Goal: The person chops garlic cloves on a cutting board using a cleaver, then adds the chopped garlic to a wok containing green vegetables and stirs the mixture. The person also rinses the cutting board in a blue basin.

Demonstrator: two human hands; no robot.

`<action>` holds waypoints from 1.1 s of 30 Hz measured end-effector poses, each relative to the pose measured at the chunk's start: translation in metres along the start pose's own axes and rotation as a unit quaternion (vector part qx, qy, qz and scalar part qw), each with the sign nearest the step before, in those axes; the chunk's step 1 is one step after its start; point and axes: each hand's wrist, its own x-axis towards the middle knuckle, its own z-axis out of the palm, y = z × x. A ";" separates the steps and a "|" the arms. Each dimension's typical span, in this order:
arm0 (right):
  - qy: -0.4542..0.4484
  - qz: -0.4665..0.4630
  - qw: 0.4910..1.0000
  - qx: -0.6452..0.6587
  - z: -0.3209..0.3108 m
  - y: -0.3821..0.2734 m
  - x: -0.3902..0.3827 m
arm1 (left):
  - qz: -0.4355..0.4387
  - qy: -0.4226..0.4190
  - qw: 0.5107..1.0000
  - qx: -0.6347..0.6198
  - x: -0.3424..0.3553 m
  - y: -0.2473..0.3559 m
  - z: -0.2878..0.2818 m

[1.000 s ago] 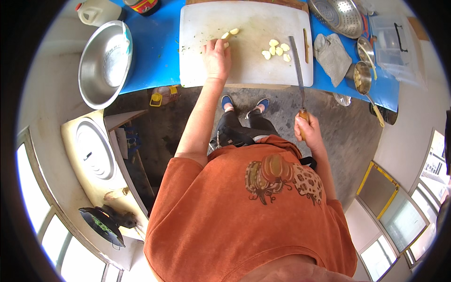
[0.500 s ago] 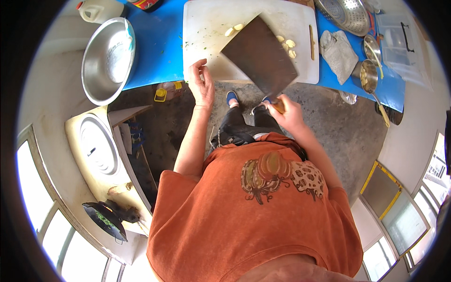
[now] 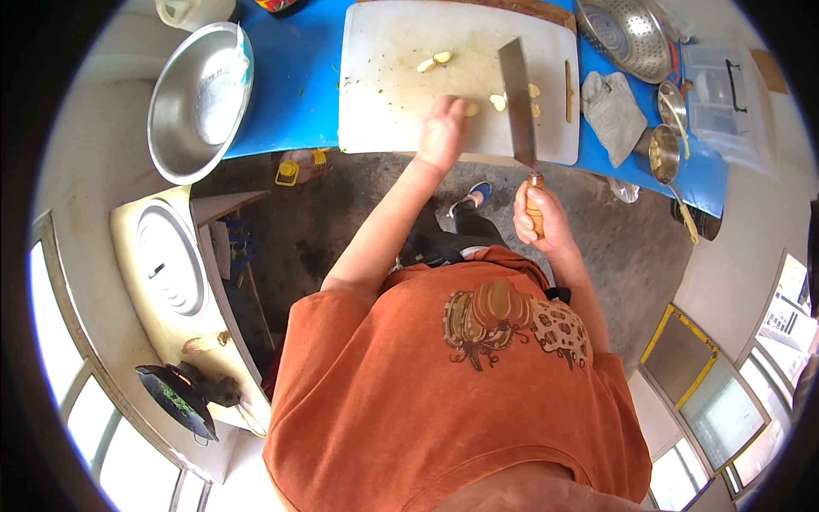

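My right hand is wrapped round the wooden handle of a cleaver. Its broad blade stands nearly edge-on over the right part of a white cutting board. Peeled garlic cloves lie on both sides of the blade, and part of that group is hidden behind it. Over the board's near edge reaches my left hand, its fingers bunched and slightly blurred; one pale clove is right at the fingertips, but whether they grip it is unclear. Two more cloves lie farther back.
A large steel basin stands at the left of the blue table. On the right are a grey cloth, a steel colander, a small pan with pale pieces, and a clear plastic box.
My left hand has moved right and forward over the board, to the cloves. The cleaver has turned from showing its flat side to nearly edge-on, and my right hand has shifted slightly right.
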 end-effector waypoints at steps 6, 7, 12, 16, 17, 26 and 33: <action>0.092 -0.049 0.990 -0.096 -0.018 -0.007 -0.032 | -0.027 0.149 0.985 0.079 0.061 -0.013 -0.024; 0.109 -0.040 0.987 -0.110 -0.017 -0.006 -0.036 | -0.028 0.122 0.989 0.074 0.066 -0.028 -0.024; 0.142 -0.023 0.976 -0.166 -0.011 0.006 -0.038 | -0.096 -0.018 0.995 -0.031 0.062 -0.051 -0.035; 0.125 -0.010 0.974 -0.191 -0.008 0.013 -0.036 | -0.090 -0.096 0.991 -0.019 0.022 -0.031 -0.053; 0.122 -0.008 0.970 -0.209 -0.009 0.014 -0.033 | -0.056 -0.052 0.996 0.037 0.016 -0.031 -0.053; 0.124 -0.239 0.802 -0.533 0.034 0.005 0.007 | -0.273 0.231 0.892 -0.276 -0.015 -0.047 -0.082; 0.130 -0.080 0.655 -0.740 -0.011 0.058 0.061 | -0.244 0.229 0.907 -0.254 -0.045 -0.054 -0.081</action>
